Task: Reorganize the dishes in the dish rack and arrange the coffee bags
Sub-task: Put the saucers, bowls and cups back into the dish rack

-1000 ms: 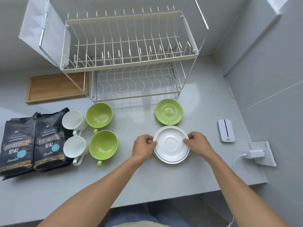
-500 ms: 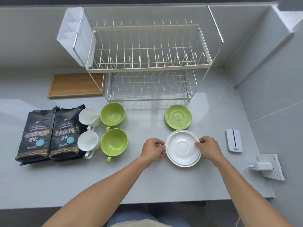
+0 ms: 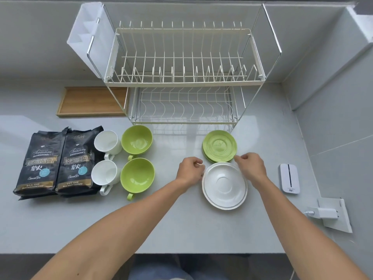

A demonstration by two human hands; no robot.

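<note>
Head view: white saucers (image 3: 224, 185) sit stacked on the worktop (image 3: 181, 225), just in front of the green saucers (image 3: 219, 146) and the rack (image 3: 182, 77). The left hand (image 3: 190, 171) and right hand (image 3: 251, 167) flank the stack's far rim, fingers curled; whether they grip it I cannot tell. Saucer racking looks in hand; next calls for a firm rim grip and lift toward the rack.

Bags (image 3: 58, 162) lay left of cups (image 3: 123, 160); saucers (image 3: 222, 168) right of cups; rack (image 3: 181, 81) stood behind; tray (image 3: 90, 102) left of rack.
</note>
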